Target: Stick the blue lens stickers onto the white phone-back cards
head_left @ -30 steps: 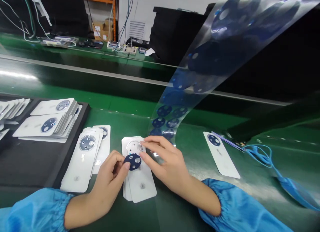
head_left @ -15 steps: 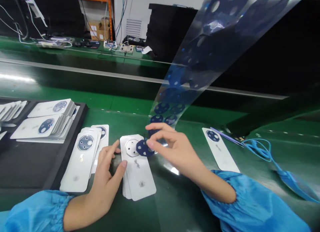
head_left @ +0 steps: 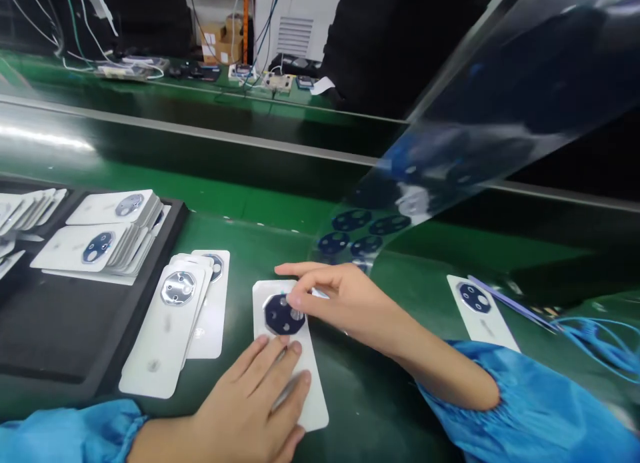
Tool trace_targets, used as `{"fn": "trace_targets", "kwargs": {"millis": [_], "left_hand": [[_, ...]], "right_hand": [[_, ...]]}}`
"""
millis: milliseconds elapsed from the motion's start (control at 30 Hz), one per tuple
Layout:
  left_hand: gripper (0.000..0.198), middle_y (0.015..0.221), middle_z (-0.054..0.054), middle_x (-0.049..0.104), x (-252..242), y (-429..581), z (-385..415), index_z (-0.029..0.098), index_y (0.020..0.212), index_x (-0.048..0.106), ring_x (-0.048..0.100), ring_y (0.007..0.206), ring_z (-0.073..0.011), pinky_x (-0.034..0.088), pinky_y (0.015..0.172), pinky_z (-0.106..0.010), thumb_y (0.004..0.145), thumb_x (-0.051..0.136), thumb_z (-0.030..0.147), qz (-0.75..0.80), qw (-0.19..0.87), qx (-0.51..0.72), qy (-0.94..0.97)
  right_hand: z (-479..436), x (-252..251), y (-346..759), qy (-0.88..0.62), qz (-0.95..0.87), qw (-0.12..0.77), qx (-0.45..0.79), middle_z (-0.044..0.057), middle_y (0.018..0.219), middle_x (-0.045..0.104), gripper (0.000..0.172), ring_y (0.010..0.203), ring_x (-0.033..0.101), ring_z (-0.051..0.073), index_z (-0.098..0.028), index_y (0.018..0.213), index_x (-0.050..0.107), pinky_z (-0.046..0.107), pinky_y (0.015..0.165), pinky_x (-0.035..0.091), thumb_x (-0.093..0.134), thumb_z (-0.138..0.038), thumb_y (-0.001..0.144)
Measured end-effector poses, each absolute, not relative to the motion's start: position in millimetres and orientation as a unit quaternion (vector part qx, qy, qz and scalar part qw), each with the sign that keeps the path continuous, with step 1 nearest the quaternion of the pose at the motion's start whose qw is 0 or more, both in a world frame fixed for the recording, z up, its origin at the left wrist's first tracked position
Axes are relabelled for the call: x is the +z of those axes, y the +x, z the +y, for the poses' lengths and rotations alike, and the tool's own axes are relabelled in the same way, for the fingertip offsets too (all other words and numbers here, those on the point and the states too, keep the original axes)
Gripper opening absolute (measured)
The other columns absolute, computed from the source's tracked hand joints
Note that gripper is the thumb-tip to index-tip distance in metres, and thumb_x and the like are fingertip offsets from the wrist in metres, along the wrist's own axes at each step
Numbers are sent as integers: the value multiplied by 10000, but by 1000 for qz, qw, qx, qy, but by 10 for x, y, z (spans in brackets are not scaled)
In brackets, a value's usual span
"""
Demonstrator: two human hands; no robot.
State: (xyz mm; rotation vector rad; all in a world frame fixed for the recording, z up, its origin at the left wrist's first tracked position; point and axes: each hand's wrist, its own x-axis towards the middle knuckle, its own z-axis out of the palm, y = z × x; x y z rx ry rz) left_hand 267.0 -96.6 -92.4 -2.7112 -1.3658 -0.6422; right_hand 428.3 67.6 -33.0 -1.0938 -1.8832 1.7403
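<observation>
At far left, a black tray [head_left: 150,303] carries stacks of white cards [head_left: 107,246], each with a dark lens ring, and its rim seems to keep them apart from the loose work. Just right of the rim, at about 3 o'clock from it, a fanned pile of white cards [head_left: 160,330] shows a silver octagonal mark on top, its edges offset, probably for easy lifting.

Next comes the working card [head_left: 313,410], its long edges nearly upright in view and only a narrow gap from the pile. A dark blue lens ring [head_left: 285,314] sits near its 12 o'clock end. The left hand [head_left: 250,410] lies flat at 6 o'clock with fingers spread, pressing on the card, apparently to stop it sliding; its fingertips [head_left: 293,348] stop just short of the ring. The right hand [head_left: 350,303] reaches in from 3 o'clock, fingers extended, with one fingertip [head_left: 296,300] on the ring. Whether it pinches is hidden.

Beyond, at 1 o'clock, a clear film [head_left: 450,130] bearing more rings rises off the surface [head_left: 240,250], arching over the hands. Well apart at far right are a single card [head_left: 483,310] and a coiled blue cord [head_left: 595,336].
</observation>
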Motion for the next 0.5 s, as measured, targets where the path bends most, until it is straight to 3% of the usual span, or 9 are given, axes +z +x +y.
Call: {"fn": "trace_targets", "kwargs": {"millis": [233, 500], "left_hand": [[394, 1368, -145, 628, -1040, 2672, -976, 115, 1254, 650, 476, 1387, -305, 202, 1251, -499, 969, 567, 374, -427, 55, -219, -876], [390, 1362, -119, 641, -1020, 2688, -1003, 151, 1262, 652, 494, 1360, -297, 138, 1254, -531, 1002, 528, 414, -436, 61, -184, -879]], "right_hand": [[710, -608, 4266, -397, -639, 181, 633, 54, 1236, 719, 144, 1048, 693, 264, -244, 681, 779, 440, 995, 465, 769, -324, 800], [729, -602, 4273, -397, -666, 148, 614, 47, 1259, 705, 146, 1106, 666, 274, -255, 707, 782, 450, 1024, 428, 768, -352, 815]]}}
